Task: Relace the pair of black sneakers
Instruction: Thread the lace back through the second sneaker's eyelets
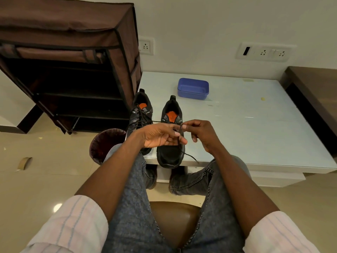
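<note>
Pale glass is topping the low table (255, 125) we are sitting at, cream floor tiles spreading around it. Our left hand (160, 136) and right hand (200, 133) are pinching a black lace (179, 141) together just above the nearer black sneaker (170, 154), while its laced partner (139, 115) is standing just beside it at the table's left edge. Farther back a blue tub (193, 88) is sitting, contents hidden; a dark bin (104, 145) and brown fabric rack (73, 61) are standing left.

A blue plastic container (193, 88) is set on the pale table (255, 125). A brown fabric shoe rack (73, 57) is seen beside it, a dark waste bin (104, 143) below, wall sockets (263, 52) behind.
</note>
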Available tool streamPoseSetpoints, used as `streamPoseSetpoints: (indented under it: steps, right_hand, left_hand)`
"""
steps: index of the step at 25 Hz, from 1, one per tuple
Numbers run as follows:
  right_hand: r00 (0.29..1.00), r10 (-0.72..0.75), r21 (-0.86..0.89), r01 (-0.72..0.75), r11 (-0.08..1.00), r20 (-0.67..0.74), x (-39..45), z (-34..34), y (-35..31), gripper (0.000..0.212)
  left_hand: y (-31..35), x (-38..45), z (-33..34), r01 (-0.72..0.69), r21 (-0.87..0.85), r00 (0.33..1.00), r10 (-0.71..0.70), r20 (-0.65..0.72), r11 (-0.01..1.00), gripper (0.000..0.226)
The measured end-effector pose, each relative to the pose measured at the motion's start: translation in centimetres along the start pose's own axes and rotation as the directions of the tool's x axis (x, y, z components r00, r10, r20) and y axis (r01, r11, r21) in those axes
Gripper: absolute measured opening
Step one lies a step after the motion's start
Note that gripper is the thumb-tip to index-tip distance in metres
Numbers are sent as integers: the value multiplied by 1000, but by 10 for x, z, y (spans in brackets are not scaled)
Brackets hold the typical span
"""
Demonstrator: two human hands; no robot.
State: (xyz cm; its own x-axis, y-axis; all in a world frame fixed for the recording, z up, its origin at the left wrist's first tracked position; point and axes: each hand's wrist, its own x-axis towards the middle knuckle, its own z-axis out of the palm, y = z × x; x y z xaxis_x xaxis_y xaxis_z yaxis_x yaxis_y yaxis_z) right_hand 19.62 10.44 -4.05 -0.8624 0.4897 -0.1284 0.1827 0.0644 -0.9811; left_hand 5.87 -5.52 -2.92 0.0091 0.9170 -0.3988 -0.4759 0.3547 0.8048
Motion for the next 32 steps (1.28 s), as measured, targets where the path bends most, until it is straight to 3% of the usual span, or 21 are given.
streamPoseSetpoints:
  steps: [3, 6, 8, 10, 12, 13, 15, 17, 20, 22, 26, 29, 32]
  right_hand:
    - [965, 64, -24, -73, 997, -255, 10, -2, 4, 12]
    - [846, 227, 77, -217, 973, -483, 20, -14, 12, 9]
    - [794, 380, 182, -333, 925, -474, 23, -23, 21, 8]
    - [781, 451, 125, -443, 888, -433, 21, -21, 29, 11]
    - [849, 238, -238, -382, 893, -472, 17, -8, 28, 30]
    - [918, 55, -397, -224, 890, -394, 14, 1, 24, 42]
    - [991, -92, -407, 44, 913, -98, 8, 20, 15, 52]
    - [994, -66, -371, 92, 924, 82, 7, 32, 13, 37]
    - [999, -26, -299, 19, 954, -20, 7, 28, 12, 12]
    - [989, 14, -219, -46, 975, -144, 7, 22, 10, 14]
    - [961, 102, -144, -143, 979, -258, 11, 23, 12, 16]
    - [934, 108, -293, -215, 932, -340, 12, 27, 22, 19]
    - [951, -113, -488, -45, 872, -288, 12, 31, 26, 23]
  left_hand:
    - [5, -6, -8, -21, 33, 974, 28, -227, 999, 34]
    - [6, -5, -25, -89, -34, 818, 54, -573, 995, 16]
    - [6, -3, -36, -149, -87, 683, 39, -729, 985, 12]
    - [5, -1, -39, -136, -62, 619, 36, -784, 989, 13]
    - [4, 1, -34, -62, 23, 654, 58, -754, 998, 9]
    - [3, 2, -30, -22, 74, 700, 68, -711, 997, 6]
    - [1, 7, -21, 20, 151, 792, 76, -605, 988, 6]
    - [0, 9, -17, 23, 179, 830, 81, -553, 984, 8]
    - [3, 8, -20, -2, 145, 810, 87, -580, 989, 6]
    - [6, 5, -24, -44, 96, 787, 94, -610, 994, 3]
    - [6, 7, -23, -105, 15, 791, 92, -605, 994, 12]
    - [5, 9, -18, -102, 57, 756, 115, -645, 993, 10]
    - [3, 13, -16, -76, 197, 693, 194, -694, 977, 15]
